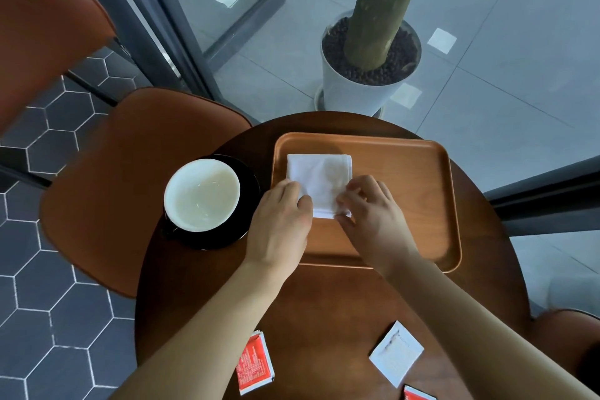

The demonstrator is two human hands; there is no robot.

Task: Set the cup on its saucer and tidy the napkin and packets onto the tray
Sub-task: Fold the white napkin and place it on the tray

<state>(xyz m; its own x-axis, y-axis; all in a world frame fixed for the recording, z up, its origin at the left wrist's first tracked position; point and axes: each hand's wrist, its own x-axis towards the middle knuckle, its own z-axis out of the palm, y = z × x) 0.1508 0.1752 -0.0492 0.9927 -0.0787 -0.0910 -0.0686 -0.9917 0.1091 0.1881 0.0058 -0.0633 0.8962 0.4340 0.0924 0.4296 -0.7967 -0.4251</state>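
Note:
A folded white napkin [319,174] lies on the left part of the orange-brown tray [422,204]. My left hand [279,224] presses on the napkin's near left corner, and my right hand [373,214] pinches its near right edge. Left of the tray, a white cup [202,194] stands upright on a black saucer [250,178]. Near the table's front edge lie a red packet [255,364], a white packet [396,352] and a second red packet [417,394], cut off by the frame's bottom edge.
The round dark wooden table [341,302] is small. A brown chair [130,178] stands close on the left. Behind the table, a white planter [357,91] with a thick trunk sits beyond the glass. Another brown seat [571,334] shows at right.

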